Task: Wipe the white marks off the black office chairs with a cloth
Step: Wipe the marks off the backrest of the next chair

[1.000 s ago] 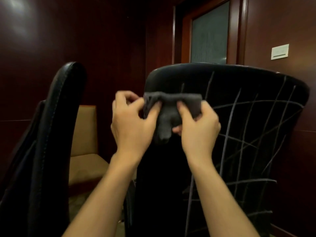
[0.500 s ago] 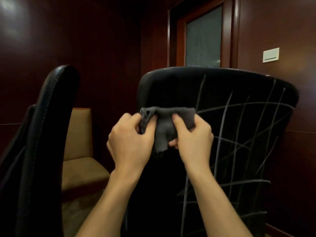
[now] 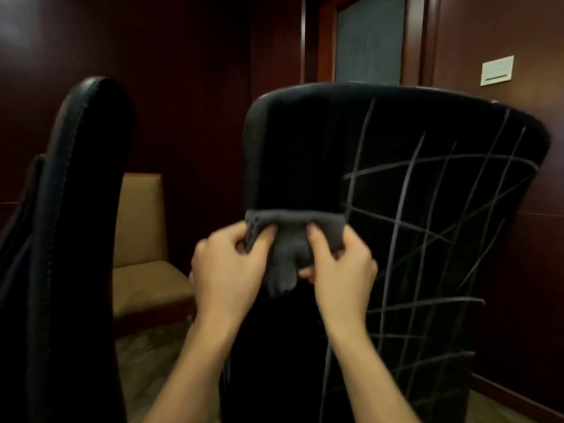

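Your left hand (image 3: 227, 271) and right hand (image 3: 343, 270) each pinch a top corner of the grey cloth (image 3: 294, 239), grip curled on the fabric, holding it flat against the back of the black office chair (image 3: 305, 154). The cloth's long axis runs sideways, with a loose fold hanging down between your thumbs. Above it the leather is clean; white marks (image 3: 427, 239) still cross the backrest just to the right, out to its right edge. A second black chair (image 3: 76, 209) stands near on your left. The wall plate (image 3: 497, 70) carries no writing you can read.
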Tool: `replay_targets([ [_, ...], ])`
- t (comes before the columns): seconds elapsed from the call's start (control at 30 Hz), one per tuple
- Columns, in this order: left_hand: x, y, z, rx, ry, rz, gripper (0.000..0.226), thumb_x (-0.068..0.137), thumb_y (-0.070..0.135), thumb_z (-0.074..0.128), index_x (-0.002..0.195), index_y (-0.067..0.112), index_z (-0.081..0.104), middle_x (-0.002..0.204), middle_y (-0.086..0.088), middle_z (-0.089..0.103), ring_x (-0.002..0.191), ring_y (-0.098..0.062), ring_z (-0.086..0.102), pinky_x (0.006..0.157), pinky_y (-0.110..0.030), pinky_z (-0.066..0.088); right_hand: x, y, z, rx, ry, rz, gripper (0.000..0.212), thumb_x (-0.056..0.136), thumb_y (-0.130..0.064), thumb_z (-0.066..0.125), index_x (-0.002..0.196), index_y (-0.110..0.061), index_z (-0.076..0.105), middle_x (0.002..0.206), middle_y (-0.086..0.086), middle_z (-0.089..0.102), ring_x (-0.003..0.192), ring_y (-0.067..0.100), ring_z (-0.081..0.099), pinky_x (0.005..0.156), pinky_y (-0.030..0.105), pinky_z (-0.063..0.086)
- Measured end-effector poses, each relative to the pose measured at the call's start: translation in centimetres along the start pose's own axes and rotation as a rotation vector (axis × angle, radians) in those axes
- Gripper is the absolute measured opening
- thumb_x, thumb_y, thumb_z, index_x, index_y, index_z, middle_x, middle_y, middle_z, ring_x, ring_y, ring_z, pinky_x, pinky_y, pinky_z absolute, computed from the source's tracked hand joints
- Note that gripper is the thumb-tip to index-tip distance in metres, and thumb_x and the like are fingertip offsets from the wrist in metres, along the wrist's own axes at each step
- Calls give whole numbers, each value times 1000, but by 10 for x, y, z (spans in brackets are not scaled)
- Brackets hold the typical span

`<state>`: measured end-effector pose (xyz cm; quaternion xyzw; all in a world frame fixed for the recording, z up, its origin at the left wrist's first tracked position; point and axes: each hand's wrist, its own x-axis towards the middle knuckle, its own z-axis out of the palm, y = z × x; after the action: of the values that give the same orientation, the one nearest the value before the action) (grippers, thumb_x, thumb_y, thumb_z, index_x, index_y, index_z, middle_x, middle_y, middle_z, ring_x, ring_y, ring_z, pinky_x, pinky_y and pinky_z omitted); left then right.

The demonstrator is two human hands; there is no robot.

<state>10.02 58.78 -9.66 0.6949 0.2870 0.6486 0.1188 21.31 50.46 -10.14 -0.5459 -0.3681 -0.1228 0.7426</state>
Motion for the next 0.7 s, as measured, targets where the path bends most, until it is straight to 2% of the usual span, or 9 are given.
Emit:
replay_targets([
  [0.07, -40, -14, -1, 109, -16, -108, 41, 80, 68, 57, 75, 27, 64, 55, 4, 57, 77, -32, 68, 58, -40, 50, -29, 23, -5, 9, -56, 92, 11, 91, -31, 69, 83, -23, 68, 65, -8, 69, 54, 1, 66, 63, 40, 59],
  [0.13, -60, -17, -1, 169, -30, -189, 39, 80, 64, 60, 67, 27, 61, 53, 6, 55, 77, -31, 67, 59, -38, 48, -43, 34, -8, 41, -93, 163, 9, 91, -29, 69, 83, -25, 69, 69, -9, 71, 58, 4, 68, 61, 37, 61],
  [0.27, -32, 1, -2, 107, 46, -80, 42, 80, 63, 61, 61, 27, 50, 51, 5, 47, 67, -33, 62, 53, -39, 42, -19, 16, 2, 187, -50, 143, 11, 90, -24, 71, 81, -18, 69, 70, 1, 70, 63, 18, 72, 53, 33, 59],
  [0.37, -4, 11, -9, 45, 104, -1, 48, 80, 57, 65, 58, 20, 45, 49, 5, 44, 64, -35, 57, 53, -40, 39, 1, -4, 5, 259, -116, 110, 12, 91, -25, 70, 81, -19, 67, 63, 0, 67, 58, 20, 72, 57, 36, 60],
  [0.43, -12, 4, -8, 39, 85, -12, 47, 81, 55, 66, 58, 20, 45, 49, 5, 44, 61, -31, 56, 52, -39, 37, -6, 4, 4, 243, -134, 100, 11, 91, -26, 70, 82, -21, 66, 68, 1, 69, 62, 18, 72, 58, 34, 60],
  [0.5, -41, -18, -2, 41, 61, -99, 44, 82, 55, 68, 59, 23, 47, 49, 4, 45, 59, -26, 55, 50, -37, 33, -31, 32, 3, 230, -113, 146, 11, 90, -27, 72, 82, -22, 67, 76, 3, 71, 68, 19, 73, 58, 35, 61],
  [0.57, -82, -47, 4, 66, 24, -188, 46, 82, 50, 72, 57, 23, 43, 48, 3, 43, 55, -23, 54, 49, -37, 31, -67, 70, 2, 165, -88, 228, 12, 87, -34, 73, 82, -23, 68, 75, 0, 71, 69, 18, 72, 60, 42, 61],
  [0.63, -128, -78, 8, 78, -36, -262, 49, 83, 40, 76, 54, 24, 40, 46, 5, 40, 47, -16, 46, 48, -34, 30, -107, 106, -2, 68, -91, 299, 16, 86, -35, 73, 80, -21, 66, 71, -5, 70, 66, 13, 71, 63, 47, 60],
  [0.7, -171, -102, 8, 100, -110, -399, 43, 84, 36, 77, 55, 24, 48, 44, 8, 43, 43, -8, 40, 46, -33, 30, -143, 133, -9, 3, -110, 374, 18, 87, -30, 72, 77, -19, 63, 68, -7, 69, 60, 7, 69, 63, 49, 59],
])
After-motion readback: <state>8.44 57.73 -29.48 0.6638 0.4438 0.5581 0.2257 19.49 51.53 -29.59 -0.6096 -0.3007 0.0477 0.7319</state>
